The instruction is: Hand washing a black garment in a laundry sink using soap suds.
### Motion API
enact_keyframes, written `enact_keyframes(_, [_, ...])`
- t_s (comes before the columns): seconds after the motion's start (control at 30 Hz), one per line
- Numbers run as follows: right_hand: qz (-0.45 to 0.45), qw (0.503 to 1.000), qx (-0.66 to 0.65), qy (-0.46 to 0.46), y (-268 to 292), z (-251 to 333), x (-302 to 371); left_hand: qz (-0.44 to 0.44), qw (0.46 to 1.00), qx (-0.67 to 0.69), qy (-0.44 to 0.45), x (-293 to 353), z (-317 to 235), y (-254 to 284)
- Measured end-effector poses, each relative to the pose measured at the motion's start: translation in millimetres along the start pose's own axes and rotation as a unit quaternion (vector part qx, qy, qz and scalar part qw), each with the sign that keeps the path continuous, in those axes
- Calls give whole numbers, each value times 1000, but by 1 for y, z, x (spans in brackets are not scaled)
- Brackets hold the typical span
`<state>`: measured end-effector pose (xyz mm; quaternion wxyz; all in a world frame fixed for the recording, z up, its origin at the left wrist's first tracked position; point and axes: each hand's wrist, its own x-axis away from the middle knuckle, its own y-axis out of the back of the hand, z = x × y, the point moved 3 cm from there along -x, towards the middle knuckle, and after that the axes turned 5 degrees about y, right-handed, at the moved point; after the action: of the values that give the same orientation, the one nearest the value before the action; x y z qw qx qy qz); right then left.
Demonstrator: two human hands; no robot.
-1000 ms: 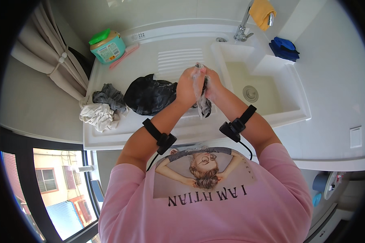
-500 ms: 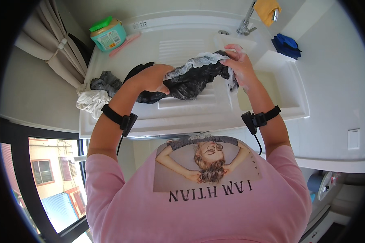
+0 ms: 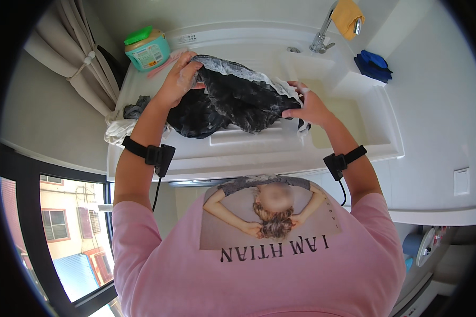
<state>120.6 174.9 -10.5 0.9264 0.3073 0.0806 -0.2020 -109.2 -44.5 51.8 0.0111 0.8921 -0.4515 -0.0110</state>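
A wet black garment (image 3: 243,100) with whitish suds along its upper edge is stretched between my two hands above the white washboard sink (image 3: 169,161). My left hand (image 3: 181,79) grips its upper left corner, fingers closed round the hem. At the other end, my right hand (image 3: 308,105) pinches the sudsy edge between thumb and fingers. The garment's lower left part hangs in dark folds onto the ribbed board. Beside my left forearm lie a crumpled white cloth (image 3: 119,131) and a dark grey cloth (image 3: 136,108).
A teal tub with a green lid (image 3: 147,50) and a pink brush (image 3: 166,64) stand at the back left. The basin (image 3: 344,113) at right holds cloudy water. Behind it rise a chrome tap (image 3: 318,42) with a yellow cloth (image 3: 347,18) and a blue cloth (image 3: 373,66).
My left hand has moved up and away, lifting the garment's left end and spreading the bunched fabric wider. My right hand has come a little lower and nearer.
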Motion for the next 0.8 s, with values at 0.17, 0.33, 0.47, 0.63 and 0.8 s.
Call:
enact_keyframes(0.17, [187, 922, 329, -79, -7, -18, 7, -63, 990, 126, -10, -2, -13, -11])
enact_keyframes(0.33, [-10, 963, -64, -262, 9, -27, 15, -20, 994, 107, 21, -8, -7, 10])
enact_keyframes(0.47, [-123, 856, -494, -94, 22, 3, 2, 113, 841, -511, -136, 19, -2, -11])
enact_keyframes(0.63, [-57, 731, -679, -40, 13, 38, -25, 227, 733, -622, 154, 8, 21, -29])
enact_keyframes(0.8, [-120, 707, -688, -109, -48, 25, -53, 191, 973, 28, -122, -8, 5, -68])
